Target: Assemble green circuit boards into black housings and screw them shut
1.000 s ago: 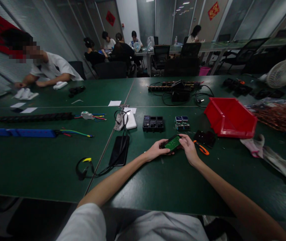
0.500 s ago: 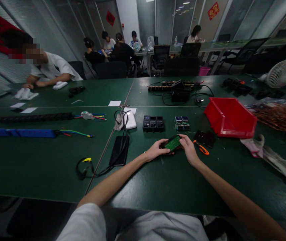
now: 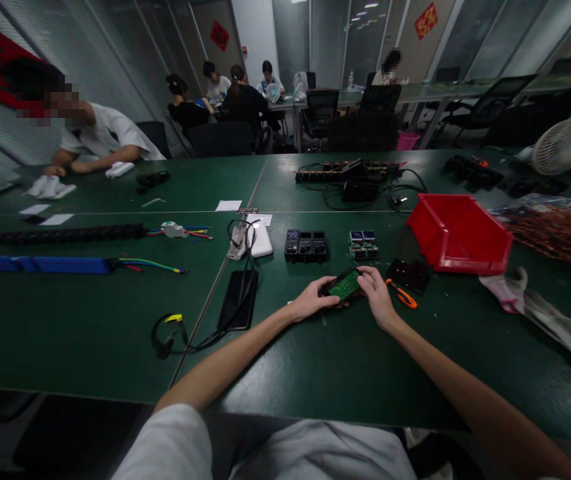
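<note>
Between my two hands is a green circuit board (image 3: 345,285) set in a black housing, tilted and held just over the table. My left hand (image 3: 315,298) closes round its left end, the thumb along the near edge. At the right end, my right hand (image 3: 374,291) grips the far corner with curled fingers. Beyond them stand a black module with several square sections (image 3: 306,247) and a small stack of circuit boards with dark screens (image 3: 363,245). To the right lie an orange-handled tool (image 3: 403,295) and a glossy black panel (image 3: 409,273).
A red bin (image 3: 460,233) stands at right, beside copper wires (image 3: 560,230) and a pale cloth strip (image 3: 550,320). On the left are a phone (image 3: 238,300) with a black cable across it, a white box (image 3: 259,239) and a blue power strip (image 3: 70,265). A co-worker (image 3: 100,137) sits across the table.
</note>
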The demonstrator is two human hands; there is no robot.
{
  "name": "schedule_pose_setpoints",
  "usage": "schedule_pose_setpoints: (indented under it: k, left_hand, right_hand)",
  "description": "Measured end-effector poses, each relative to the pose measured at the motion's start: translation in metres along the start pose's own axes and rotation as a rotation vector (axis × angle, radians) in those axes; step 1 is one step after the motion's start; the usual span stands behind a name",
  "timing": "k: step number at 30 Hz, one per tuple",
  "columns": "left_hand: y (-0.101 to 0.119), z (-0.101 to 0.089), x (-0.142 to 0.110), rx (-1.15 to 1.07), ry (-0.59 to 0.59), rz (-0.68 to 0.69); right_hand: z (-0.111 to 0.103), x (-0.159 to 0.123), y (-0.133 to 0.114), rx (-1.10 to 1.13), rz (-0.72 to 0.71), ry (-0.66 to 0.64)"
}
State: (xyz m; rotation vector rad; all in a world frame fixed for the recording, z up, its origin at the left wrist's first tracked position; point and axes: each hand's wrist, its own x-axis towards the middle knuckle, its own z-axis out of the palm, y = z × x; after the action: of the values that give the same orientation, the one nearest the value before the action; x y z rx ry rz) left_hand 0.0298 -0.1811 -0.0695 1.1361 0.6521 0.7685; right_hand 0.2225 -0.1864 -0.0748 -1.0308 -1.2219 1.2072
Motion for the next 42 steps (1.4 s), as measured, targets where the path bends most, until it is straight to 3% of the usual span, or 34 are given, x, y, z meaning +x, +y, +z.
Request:
schedule_pose_setpoints:
  k: [9, 19, 30, 37, 42]
  left_hand:
    - [0.004, 0.002, -0.002, -0.098, -0.003, -0.032]
    - [-0.004, -0.002, 0.002, -0.245, -0.011, -0.056]
    - [-0.003, -0.002, 0.003, -0.317, 0.073, -0.044]
    - [0.004, -0.001, 0.002, -0.369, 0.177, -0.057]
    - [0.006, -0.004, 0.002, -0.396, 0.141, -0.046]
  right_hand:
    - [-0.002, 0.003, 0.006, -0.051, 0.032, 0.032]
    - [0.001, 0.0, -0.003, -0.098, -0.02, -0.137]
    - [-0.001, 0.003, 0.014, -0.095, -0.015, -0.191]
    - [0.005, -0.007, 0.0, -0.284, -0.077, -0.238]
    - [0.006, -0.008, 0.0, -0.348, -0.116, -0.213]
